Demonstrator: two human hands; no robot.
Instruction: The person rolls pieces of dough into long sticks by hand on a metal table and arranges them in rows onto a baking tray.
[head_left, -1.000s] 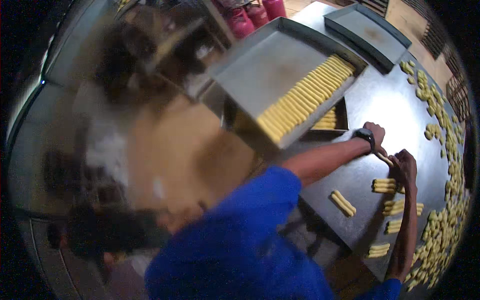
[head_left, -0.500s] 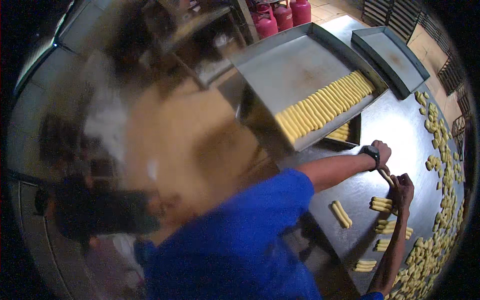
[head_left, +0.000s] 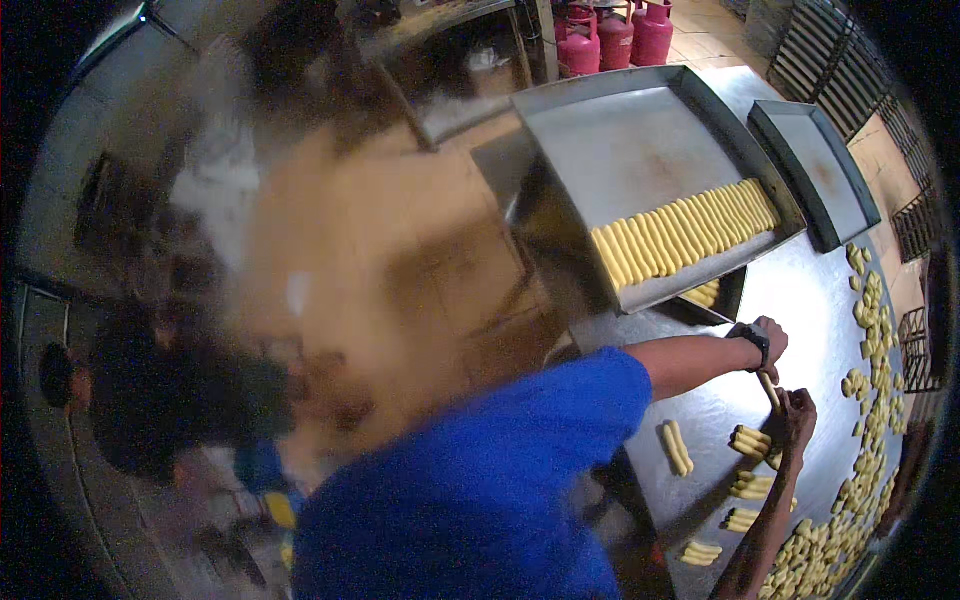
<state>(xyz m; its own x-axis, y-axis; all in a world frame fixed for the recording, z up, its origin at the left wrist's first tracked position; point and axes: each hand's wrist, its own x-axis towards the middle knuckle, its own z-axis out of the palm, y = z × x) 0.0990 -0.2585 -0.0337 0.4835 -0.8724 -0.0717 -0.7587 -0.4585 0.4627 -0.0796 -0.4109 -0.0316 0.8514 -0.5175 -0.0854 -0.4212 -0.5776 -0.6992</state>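
A thin dough stick (head_left: pixel 769 390) runs between my two hands over the metal table. My left hand (head_left: pixel 771 345), with a dark watch at its wrist, closes on the far end of the stick. At the near end, the bent fingers of my right hand (head_left: pixel 797 414) pinch it. Beside and below my right hand lie small groups of yellow dough sticks (head_left: pixel 748 441), partly covered by that hand and forearm. A separate pair of dough sticks (head_left: pixel 677 448) rests farther left on the table.
A large metal tray (head_left: pixel 640 150) carries a row of dough sticks (head_left: pixel 690 232); a smaller tray (head_left: pixel 735 297) sits partly beneath it. Another tray (head_left: pixel 815 165) stands beyond. Many dough pieces (head_left: pixel 868 400) cover the right side. Pink gas cylinders (head_left: pixel 617 40) stand behind. Another person (head_left: pixel 180 400) is at left.
The whole view has shifted, so trays and table appear farther right and lower. Both my hands still hold the dough stick, which now stands a little steeper in the picture.
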